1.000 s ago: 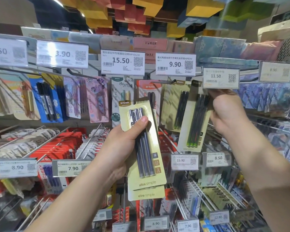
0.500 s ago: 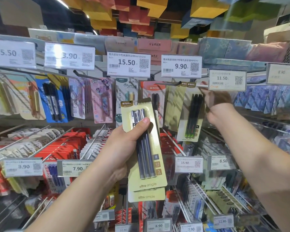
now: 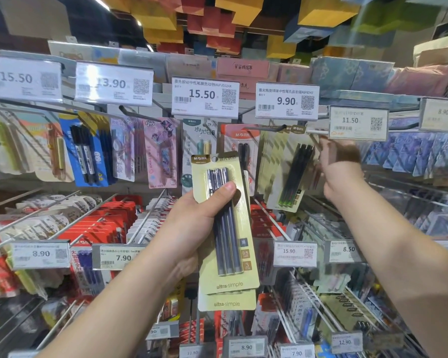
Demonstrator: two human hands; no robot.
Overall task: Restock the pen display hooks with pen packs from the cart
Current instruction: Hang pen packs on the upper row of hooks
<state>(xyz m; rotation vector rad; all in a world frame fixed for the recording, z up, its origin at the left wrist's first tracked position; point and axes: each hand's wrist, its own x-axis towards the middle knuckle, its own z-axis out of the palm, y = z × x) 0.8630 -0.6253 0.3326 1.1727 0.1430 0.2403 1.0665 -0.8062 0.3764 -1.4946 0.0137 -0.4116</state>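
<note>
From the head camera we see the left hand [image 3: 192, 228] raised before the display, gripping a small stack of pen packs [image 3: 226, 228]: the thumb presses across the front pack's dark pens and the fingers wrap behind. A second card marked "ultra-simple" peeks out below the first, so there are at least two packs.

Up and to the right, the right hand [image 3: 340, 169] reaches toward the hook [image 3: 265, 128] under the 9.90 tag [image 3: 287, 100]. It is blurred, so we cannot tell whether its fingers are closed or spread. It sits just beside a hung pack [image 3: 294, 174] of dark pens with green tips, which tilts at the front of a row of like cards on that hook; whether the hand touches it is unclear.

An 11.50 tag [image 3: 358, 122] sits just above the right hand.
</note>
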